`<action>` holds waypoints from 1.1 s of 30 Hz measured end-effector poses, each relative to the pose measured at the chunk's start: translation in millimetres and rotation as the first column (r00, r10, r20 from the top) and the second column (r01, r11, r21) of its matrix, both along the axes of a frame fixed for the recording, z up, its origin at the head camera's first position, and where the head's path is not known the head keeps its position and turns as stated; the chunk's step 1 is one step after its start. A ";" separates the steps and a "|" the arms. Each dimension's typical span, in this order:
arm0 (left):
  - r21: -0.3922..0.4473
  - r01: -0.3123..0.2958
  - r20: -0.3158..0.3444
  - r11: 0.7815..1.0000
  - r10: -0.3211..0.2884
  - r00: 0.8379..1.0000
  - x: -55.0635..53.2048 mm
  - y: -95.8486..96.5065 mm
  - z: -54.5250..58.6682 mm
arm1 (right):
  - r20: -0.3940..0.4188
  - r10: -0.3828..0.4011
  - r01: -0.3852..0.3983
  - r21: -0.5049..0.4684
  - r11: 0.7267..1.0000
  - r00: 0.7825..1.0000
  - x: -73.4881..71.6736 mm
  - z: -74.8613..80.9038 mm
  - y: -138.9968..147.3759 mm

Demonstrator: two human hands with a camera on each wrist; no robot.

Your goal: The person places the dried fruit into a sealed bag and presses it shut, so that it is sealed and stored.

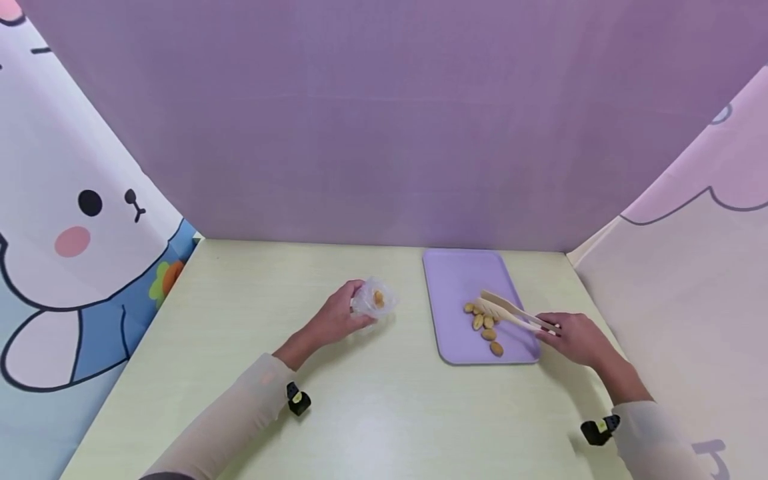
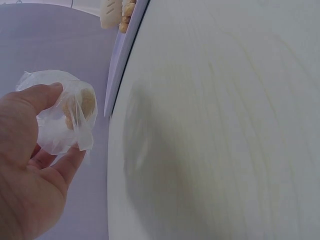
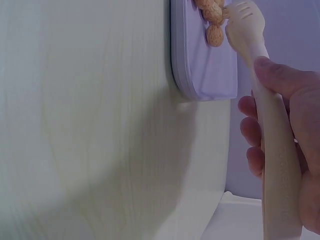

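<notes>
In my left hand (image 1: 342,313) I hold a small clear plastic bag (image 1: 363,303), thumb on one side and fingers on the other. Through the film shows at least one brown nut (image 2: 86,105). My right hand (image 1: 579,338) grips cream-coloured tongs (image 3: 274,135) with slotted heads. The tong heads reach over a purple tray (image 1: 450,280), right at a cluster of nuts (image 1: 478,322) with rough brown shells. Whether a nut sits between the tong tips cannot be told. Two nuts (image 1: 493,341) lie nearer the tray's front edge.
The pale wooden table (image 1: 372,413) runs back to a purple wall panel (image 1: 384,133). A printed cartoon panel (image 1: 90,267) stands at the left and a pink and cream panel (image 1: 690,280) at the right, close to the right arm.
</notes>
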State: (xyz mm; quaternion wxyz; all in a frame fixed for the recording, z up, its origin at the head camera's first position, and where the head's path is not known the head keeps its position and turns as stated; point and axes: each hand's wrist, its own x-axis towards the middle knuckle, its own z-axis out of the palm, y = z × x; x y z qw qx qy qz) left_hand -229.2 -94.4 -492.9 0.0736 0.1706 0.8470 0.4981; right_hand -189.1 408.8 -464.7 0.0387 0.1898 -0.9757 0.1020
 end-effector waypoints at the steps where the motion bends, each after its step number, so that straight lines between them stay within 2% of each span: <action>1: 0.002 0.001 0.001 1.000 -0.001 1.000 -0.1 -0.1 0.2 | 0.003 0.000 0.000 -0.001 1.000 1.000 0.3 -0.1 0.5; 18: -0.017 0.005 -0.006 1.000 -0.005 1.000 -1.3 -0.2 0.3 | 0.074 0.001 -0.002 0.012 1.000 0.997 -6.2 3.6 -1.0; 28: -0.012 0.012 -0.016 1.000 -0.012 1.000 -1.6 0.5 -0.8 | 0.076 -0.014 0.013 0.010 1.000 0.997 -11.1 -2.3 -7.7; 33: -0.016 0.012 -0.017 1.000 -0.012 1.000 -1.3 -1.2 -1.2 | 0.038 0.000 -0.001 0.030 1.000 0.999 -11.9 -3.0 -8.5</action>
